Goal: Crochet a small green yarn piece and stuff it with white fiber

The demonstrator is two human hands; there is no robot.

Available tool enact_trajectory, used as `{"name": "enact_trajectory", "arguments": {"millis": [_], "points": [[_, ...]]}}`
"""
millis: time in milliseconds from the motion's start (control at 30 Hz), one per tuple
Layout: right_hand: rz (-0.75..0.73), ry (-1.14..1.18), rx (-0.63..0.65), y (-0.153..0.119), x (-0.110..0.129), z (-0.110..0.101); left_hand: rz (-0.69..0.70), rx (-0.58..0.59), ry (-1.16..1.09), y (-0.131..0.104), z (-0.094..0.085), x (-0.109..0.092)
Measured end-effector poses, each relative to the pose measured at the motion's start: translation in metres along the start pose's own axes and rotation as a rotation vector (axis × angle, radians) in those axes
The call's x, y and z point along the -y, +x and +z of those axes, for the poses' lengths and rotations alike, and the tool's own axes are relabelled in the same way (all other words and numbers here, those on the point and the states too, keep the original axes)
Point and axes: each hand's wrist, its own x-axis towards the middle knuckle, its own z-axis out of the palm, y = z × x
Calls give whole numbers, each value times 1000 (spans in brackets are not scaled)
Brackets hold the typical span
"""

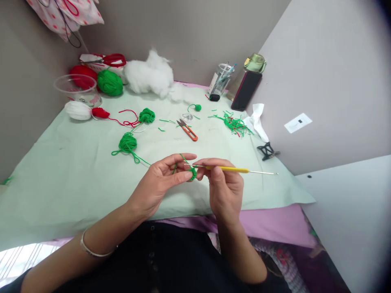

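The bench [76, 171], under a pale green cloth, carries everything. Over the middle of its near edge are both hands: the left hand [165, 177] pinches a green crocheted piece between thumb and fingers, and the right hand [224, 183] is closed on the hook's yellow grip. White stuffing [149, 75] is heaped along the far edge. Near the far right corner, a phone [247, 91] leans on a bottle [254, 64], beside a clear cup [217, 84] of slender items. By the far left corner, a clear tub [91, 99] partly blocks the red yarn [82, 72]; the green ball [110, 82] sits next to it. Two loose green bundles [127, 142] lie nearer, left of center. Green and red scraps [235, 124] lie towards the right edge, with a black clip [267, 150] nearer. Orange-handled snips [187, 131] lie just beyond the hands, blades up and left. The crochet hook [227, 168] has its long axis nearly level, left to right, its working tip pointing left across the green crocheted piece [192, 174] and its other end sticking out past the right hand.
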Motion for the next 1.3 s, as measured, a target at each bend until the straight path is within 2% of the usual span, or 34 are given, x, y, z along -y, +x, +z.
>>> {"name": "enact_trajectory", "arguments": {"millis": [200,433,667,767,867,1067,1167,1233,1300], "points": [[56,54,7,1,-3,-5,4,-9,27,0,-2,-2],[5,-44,-6,1,0,0,35,9,56,-1,-2,-1],[31,85,-53,1,1,-2,57,17,107,0,-4,-2],[3,17,-42,0,5,-1,57,10,123,-1,-4,-3],[-88,-168,-30,-3,10,-2,72,0,140,-2,-5,-3],[-494,-568,102,-11,4,-1,100,-52,127,-3,0,0],[-648,-808,70,-15,-4,0,2,-82,-16,-3,4,0],[-646,-850,31,-16,-6,1,-122,-59,-152,-1,5,-1],[-519,-703,-14,-14,-4,2,-201,-25,-234,0,3,-2]]}}
